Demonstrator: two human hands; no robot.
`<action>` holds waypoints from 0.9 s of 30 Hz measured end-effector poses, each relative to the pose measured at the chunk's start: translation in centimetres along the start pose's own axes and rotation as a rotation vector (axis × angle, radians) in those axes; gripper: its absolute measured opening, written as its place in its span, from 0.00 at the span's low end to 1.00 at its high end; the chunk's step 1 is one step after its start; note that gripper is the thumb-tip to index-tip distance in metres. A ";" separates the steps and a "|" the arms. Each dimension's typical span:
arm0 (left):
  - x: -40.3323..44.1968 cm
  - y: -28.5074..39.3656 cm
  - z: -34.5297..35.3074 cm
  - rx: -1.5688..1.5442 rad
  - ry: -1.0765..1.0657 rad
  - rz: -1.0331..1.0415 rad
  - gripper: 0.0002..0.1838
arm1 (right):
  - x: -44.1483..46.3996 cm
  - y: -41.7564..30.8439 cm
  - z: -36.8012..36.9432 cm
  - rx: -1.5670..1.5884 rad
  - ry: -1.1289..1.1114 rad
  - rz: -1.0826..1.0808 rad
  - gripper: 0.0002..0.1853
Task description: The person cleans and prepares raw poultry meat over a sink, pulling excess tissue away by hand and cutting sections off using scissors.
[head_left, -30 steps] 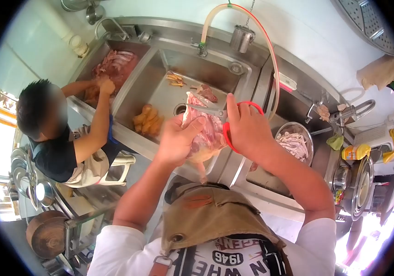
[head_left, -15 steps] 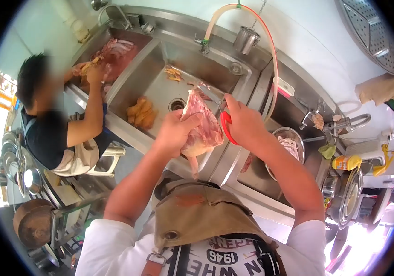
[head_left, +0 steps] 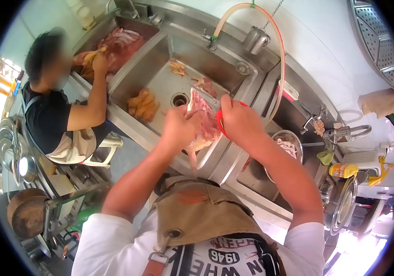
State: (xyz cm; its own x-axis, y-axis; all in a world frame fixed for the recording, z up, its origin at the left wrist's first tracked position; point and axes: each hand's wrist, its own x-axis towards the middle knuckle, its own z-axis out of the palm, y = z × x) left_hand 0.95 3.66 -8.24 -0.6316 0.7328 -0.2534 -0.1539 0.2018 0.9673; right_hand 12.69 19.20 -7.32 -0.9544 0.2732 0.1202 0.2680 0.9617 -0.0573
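Over the near edge of the middle sink [head_left: 162,76], my left hand [head_left: 177,129] is wrapped round the left side of a raw piece of poultry [head_left: 206,129]. My right hand [head_left: 240,120] grips red-handled scissors [head_left: 208,98], whose metal blades lie at the upper part of the meat. Behind the blades, a darker piece of meat [head_left: 206,85] rests in the sink. Yellow poultry pieces [head_left: 144,105] sit at the sink's left side, and small yellow pieces [head_left: 177,67] lie farther back.
At the left, a co-worker [head_left: 59,106] holds a yellow piece over a sink of reddish water and meat [head_left: 124,46]. A metal bowl [head_left: 293,142] of pale strips stands in the right sink. A hose [head_left: 281,60] arches above, near a hanging metal canister [head_left: 255,40].
The view has shifted. The scissors' blades have swung lower against the meat, which both hands still hold between them. The co-worker has lifted a yellow piece from the left sink.
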 end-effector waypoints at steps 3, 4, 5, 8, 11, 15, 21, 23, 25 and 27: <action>1.0 -2.0 -0.9 -0.009 -0.019 -0.083 0.12 | 1.8 0.1 0.6 0.100 -0.156 0.084 0.15; 0.9 -1.5 -1.1 -0.067 0.013 -0.144 0.12 | 2.5 0.6 1.0 0.131 -0.162 0.109 0.16; 1.0 -1.2 -1.2 -0.124 0.045 -0.198 0.12 | 3.5 1.3 1.6 0.159 -0.162 0.132 0.17; 1.2 -2.3 -2.5 -0.239 0.004 -0.142 0.12 | 4.4 2.3 3.4 0.195 -0.205 0.141 0.21; 1.2 -1.5 -3.5 -0.428 -0.074 -0.250 0.13 | 4.6 4.4 7.1 0.285 -0.055 0.198 0.24; 0.3 -2.5 -3.7 -0.408 -0.111 -0.079 0.14 | 3.9 3.9 6.1 0.699 -0.283 0.242 0.22; 0.8 -2.5 -1.5 -0.628 -0.121 -0.279 0.24 | -0.5 -1.4 2.4 1.510 -0.126 0.398 0.17; 1.2 -2.5 -0.7 -0.582 -0.107 -0.293 0.29 | -1.4 -1.3 2.5 1.538 -0.074 0.395 0.18; 1.3 -2.1 0.0 -0.563 -0.058 -0.283 0.32 | -1.9 -1.6 1.3 1.453 -0.055 0.405 0.18; 1.0 -1.3 0.9 -0.571 0.023 -0.252 0.32 | -2.0 -1.5 0.3 1.427 -0.027 0.378 0.19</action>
State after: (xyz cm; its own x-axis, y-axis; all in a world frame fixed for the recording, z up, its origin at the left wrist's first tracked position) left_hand 1.20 4.65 -9.79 -0.5382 0.6922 -0.4808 -0.6783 -0.0171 0.7346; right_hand 14.14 17.20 -7.76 -0.8655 0.4808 -0.1407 0.1581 -0.0044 -0.9874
